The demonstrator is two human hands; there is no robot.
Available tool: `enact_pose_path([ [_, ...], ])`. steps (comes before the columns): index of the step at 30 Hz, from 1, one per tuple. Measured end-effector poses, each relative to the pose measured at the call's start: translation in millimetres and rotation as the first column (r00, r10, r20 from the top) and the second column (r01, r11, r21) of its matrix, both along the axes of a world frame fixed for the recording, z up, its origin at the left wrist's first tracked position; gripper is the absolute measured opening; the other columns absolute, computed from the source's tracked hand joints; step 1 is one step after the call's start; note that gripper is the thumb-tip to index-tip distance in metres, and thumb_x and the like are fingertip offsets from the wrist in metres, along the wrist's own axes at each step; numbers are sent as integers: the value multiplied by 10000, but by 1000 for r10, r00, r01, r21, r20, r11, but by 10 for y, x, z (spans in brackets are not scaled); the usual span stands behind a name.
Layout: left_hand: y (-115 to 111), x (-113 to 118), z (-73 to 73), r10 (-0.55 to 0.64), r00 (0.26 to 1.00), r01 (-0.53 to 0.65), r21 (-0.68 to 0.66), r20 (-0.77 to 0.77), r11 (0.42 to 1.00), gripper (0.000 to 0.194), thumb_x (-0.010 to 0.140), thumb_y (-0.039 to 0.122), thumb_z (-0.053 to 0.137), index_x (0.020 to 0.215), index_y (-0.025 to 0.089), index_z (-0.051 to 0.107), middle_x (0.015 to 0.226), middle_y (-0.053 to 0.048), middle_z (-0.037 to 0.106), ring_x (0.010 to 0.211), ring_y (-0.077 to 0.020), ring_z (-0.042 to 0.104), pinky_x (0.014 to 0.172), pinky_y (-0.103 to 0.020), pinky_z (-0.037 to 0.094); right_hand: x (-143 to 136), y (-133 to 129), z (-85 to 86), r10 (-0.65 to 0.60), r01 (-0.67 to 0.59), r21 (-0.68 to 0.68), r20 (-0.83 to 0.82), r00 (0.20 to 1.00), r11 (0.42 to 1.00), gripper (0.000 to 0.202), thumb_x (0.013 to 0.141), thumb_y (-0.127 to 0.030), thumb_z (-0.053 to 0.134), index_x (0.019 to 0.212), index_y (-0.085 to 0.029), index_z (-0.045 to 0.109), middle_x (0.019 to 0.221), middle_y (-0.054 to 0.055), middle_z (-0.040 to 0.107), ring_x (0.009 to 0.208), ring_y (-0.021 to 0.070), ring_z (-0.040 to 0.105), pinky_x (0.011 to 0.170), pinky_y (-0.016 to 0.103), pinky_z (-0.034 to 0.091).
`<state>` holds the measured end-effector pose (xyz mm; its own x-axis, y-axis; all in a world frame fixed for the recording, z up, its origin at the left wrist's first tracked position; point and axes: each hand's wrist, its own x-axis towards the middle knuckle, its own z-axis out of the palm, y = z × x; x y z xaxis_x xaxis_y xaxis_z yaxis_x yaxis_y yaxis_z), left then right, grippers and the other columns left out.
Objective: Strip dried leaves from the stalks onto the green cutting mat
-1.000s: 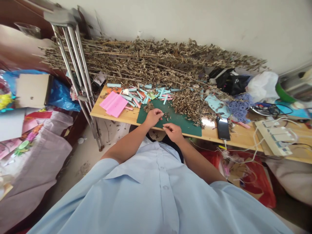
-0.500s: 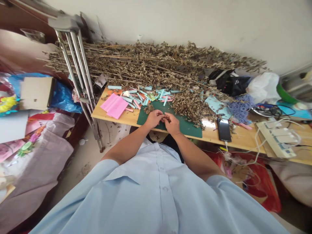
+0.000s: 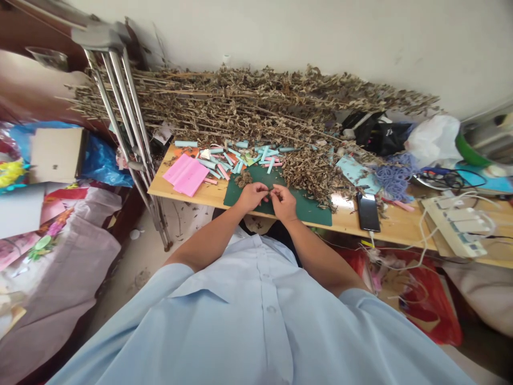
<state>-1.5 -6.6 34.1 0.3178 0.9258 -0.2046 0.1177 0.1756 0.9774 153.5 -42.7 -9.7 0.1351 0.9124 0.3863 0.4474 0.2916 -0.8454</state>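
Observation:
Over the front part of the green cutting mat (image 3: 312,211), my left hand (image 3: 253,197) and my right hand (image 3: 284,202) meet fingertip to fingertip, both closed in a pinch. A small brownish bit of dried leaf shows between them, partly hidden by the fingers. Just beyond my left hand lies a small clump of crumbled dried leaves (image 3: 243,179). To the right of my right hand a larger heap of dried leaves (image 3: 315,174) covers part of the mat.
Dried leafy stalks (image 3: 240,104) line the wall. Blue and pink paper rolls (image 3: 218,166) and pink paper sheets (image 3: 185,175) lie left. A phone (image 3: 367,213), blue yarn (image 3: 396,174) and a power strip (image 3: 455,227) are right. Crutches (image 3: 124,117) lean at the table's left end.
My fingertips have drawn slightly apart, and my right hand has turned a little. Both hands stay over the mat. The camera view has shifted slightly.

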Motion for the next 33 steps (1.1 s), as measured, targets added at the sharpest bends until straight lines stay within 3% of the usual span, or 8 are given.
enact_pose_path([
  [5, 1, 11, -26, 5, 998, -4, 12, -64, 1000, 72, 824, 91, 605, 865, 114, 658, 587, 22, 632, 448, -55, 531, 440, -162, 382, -1, 1, -2, 7, -6, -4, 33, 999, 1000, 284, 907, -304, 580, 1163, -197, 638, 938, 53, 724, 785, 171, 679, 804, 336, 565],
  [14, 3, 0, -14, -12, 998, 13, 9, -62, 1000, 109, 853, 169, 632, 912, 105, 697, 575, 22, 631, 414, -47, 492, 432, -170, 374, 12, 54, -48, -102, 92, -90, -106, 989, 992, 287, 889, -340, 592, 1132, -195, 637, 958, 68, 726, 821, 185, 690, 817, 356, 577],
  [21, 5, 7, -63, -11, 1000, 11, 23, -26, 1000, 77, 822, 123, 644, 885, 101, 682, 603, 18, 632, 475, -62, 565, 434, -155, 391, 7, 24, -13, -38, 32, -91, -61, 997, 995, 273, 902, -346, 585, 1117, -191, 653, 957, 66, 737, 808, 178, 693, 821, 348, 579],
  [26, 13, 28, -117, 7, 998, -8, 13, 55, 1000, 208, 818, 102, 642, 1025, 107, 664, 680, 9, 656, 565, -93, 647, 429, -148, 413, 8, 1, 6, 0, -1, -46, -25, 1000, 999, 253, 909, -317, 582, 1114, -198, 668, 970, 66, 742, 846, 185, 701, 827, 350, 580],
  [33, 10, 29, -105, 39, 998, -39, -2, 44, 999, 73, 835, 108, 623, 884, 93, 676, 676, -21, 666, 581, -111, 656, 428, -163, 450, -13, -7, 38, 25, -26, -39, -28, 999, 999, 272, 885, -314, 622, 1131, -206, 663, 987, 69, 750, 869, 194, 712, 836, 360, 588],
])
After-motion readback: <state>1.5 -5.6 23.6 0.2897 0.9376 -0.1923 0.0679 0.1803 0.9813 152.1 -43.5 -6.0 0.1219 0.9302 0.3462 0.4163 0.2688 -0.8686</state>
